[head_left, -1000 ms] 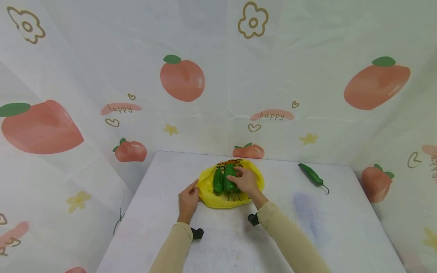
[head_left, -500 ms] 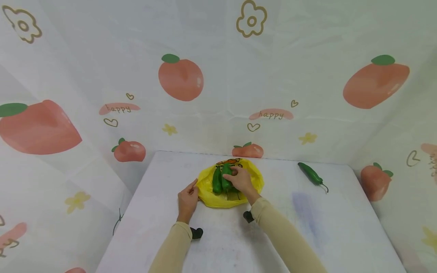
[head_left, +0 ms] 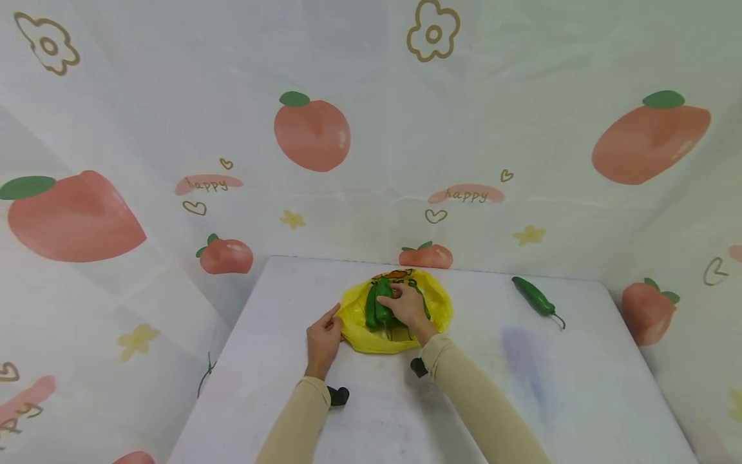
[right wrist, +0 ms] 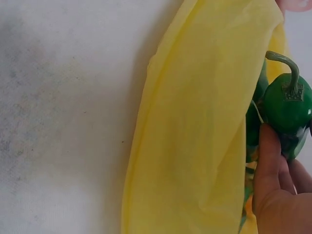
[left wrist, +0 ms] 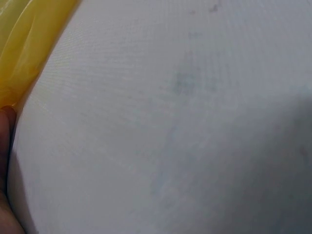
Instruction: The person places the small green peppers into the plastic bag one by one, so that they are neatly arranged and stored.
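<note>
A yellow plastic bag (head_left: 377,345) lies spread wide at the back of the table, with several green peppers in it. My right hand (head_left: 410,306) reaches in and grips one green pepper (head_left: 382,301); in the right wrist view that pepper (right wrist: 288,105) shows its curved stem, with the fingers round its side. Another pepper (head_left: 370,314) lies against it on the left, and one more (head_left: 426,308) is partly hidden behind the hand. At the bag's left rim, my left hand (head_left: 323,338) pinches the plastic; only its fingertips (left wrist: 6,126) enter the left wrist view.
A single green pepper (head_left: 534,296) lies on the table (head_left: 585,361) to the right of the bag. Patterned cloth (head_left: 371,212) hangs behind and along both sides. Black wrist devices, such as the left one (head_left: 338,396), sit under the sleeves.
My right hand has shifted the gripped pepper left, up against its neighbour. A pepper to the right of the hand has come into sight. The left hand stays at the rim.
</note>
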A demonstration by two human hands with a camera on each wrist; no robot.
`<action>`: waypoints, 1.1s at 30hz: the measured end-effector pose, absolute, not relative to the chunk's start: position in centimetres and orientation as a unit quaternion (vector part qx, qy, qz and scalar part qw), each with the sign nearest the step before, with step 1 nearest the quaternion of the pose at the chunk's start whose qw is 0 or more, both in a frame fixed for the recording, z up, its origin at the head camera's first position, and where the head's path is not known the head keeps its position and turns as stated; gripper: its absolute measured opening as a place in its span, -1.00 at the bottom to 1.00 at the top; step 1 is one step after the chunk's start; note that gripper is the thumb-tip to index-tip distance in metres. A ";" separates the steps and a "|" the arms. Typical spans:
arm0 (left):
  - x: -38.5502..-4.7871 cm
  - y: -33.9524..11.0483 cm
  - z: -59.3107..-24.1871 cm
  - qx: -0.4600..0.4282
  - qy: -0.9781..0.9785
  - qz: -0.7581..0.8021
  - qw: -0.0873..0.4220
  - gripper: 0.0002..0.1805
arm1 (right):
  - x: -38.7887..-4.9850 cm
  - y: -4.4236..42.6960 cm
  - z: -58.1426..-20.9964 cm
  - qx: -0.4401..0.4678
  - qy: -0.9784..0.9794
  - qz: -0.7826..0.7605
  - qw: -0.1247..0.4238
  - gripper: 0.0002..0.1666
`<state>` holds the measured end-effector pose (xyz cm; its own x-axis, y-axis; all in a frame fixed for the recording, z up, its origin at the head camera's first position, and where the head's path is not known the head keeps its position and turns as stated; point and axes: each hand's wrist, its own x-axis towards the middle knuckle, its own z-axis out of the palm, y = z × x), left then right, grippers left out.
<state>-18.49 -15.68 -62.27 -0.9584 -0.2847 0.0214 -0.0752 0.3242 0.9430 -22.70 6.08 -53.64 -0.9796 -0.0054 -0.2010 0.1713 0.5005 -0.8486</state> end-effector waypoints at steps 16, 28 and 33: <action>-18.5 -15.6 -62.3 0.105 -0.813 -0.564 0.094 -0.60 | -22.7 6.3 -53.9 0.042 0.850 -0.518 0.087 -0.27; -18.4 -15.6 -62.4 0.105 -0.814 -0.563 0.098 -0.61 | -21.5 6.5 -53.0 -0.022 0.903 -0.426 0.050 -0.37; -18.5 -15.7 -62.5 0.105 -0.817 -0.557 0.103 -0.60 | -21.4 7.1 -52.7 -0.095 0.950 -0.298 -0.002 -0.36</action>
